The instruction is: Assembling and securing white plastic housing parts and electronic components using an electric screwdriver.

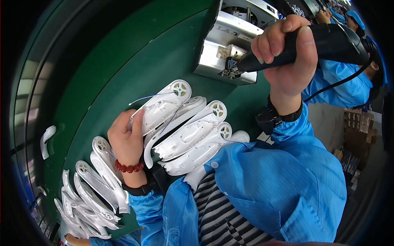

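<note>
My right hand [291, 55] is wrapped around a black electric screwdriver [328, 43], whose cord trails from its rear end. The screwdriver's tip is at the front outlet of a silver metal screw feeder [223, 39]; whether a screw is on the bit is too small to tell. Lower left, my left hand [127, 137] pinches the edge of a white plastic shell half [158, 108] with a round slotted end and a thin blue wire. The shell lies on the green table, beside several similar white shell halves [184, 139].
More white shells [88, 201] lie in a row at the lower left. A loose white curved piece [48, 141] rests near the table's far left edge. Other people in blue work clothes [340, 82] sit at the right. Cardboard boxes [359, 123] stand beyond them.
</note>
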Tool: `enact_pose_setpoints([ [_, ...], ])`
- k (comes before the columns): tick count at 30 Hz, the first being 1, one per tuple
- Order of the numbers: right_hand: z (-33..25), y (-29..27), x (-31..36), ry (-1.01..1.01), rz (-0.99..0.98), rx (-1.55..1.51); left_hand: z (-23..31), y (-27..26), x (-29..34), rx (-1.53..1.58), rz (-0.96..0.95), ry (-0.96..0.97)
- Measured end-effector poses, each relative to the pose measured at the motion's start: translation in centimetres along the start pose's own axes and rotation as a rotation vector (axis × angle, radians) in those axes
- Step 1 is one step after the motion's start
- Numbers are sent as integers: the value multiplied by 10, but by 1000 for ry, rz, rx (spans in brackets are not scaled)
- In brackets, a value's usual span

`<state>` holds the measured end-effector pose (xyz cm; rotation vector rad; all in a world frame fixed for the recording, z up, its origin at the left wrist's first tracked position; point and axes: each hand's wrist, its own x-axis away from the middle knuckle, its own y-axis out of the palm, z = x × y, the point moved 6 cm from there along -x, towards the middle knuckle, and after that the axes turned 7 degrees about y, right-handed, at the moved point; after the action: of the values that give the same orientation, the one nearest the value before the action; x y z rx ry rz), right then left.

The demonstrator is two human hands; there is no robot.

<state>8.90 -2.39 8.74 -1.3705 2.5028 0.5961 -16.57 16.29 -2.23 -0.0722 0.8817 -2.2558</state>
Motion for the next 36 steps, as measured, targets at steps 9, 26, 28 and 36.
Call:
enact_pose_setpoints([
  [9,-6,22,2,-4,-69,122,-2,-7,4,-13,31,10],
  [26,47,97,3,43,-177,101,2,-6,1,22,48,67],
  [28,50,97,4,54,-179,87,2,-8,2,18,40,45],
  [36,52,100,8,68,-181,73,-1,-7,6,34,26,23],
])
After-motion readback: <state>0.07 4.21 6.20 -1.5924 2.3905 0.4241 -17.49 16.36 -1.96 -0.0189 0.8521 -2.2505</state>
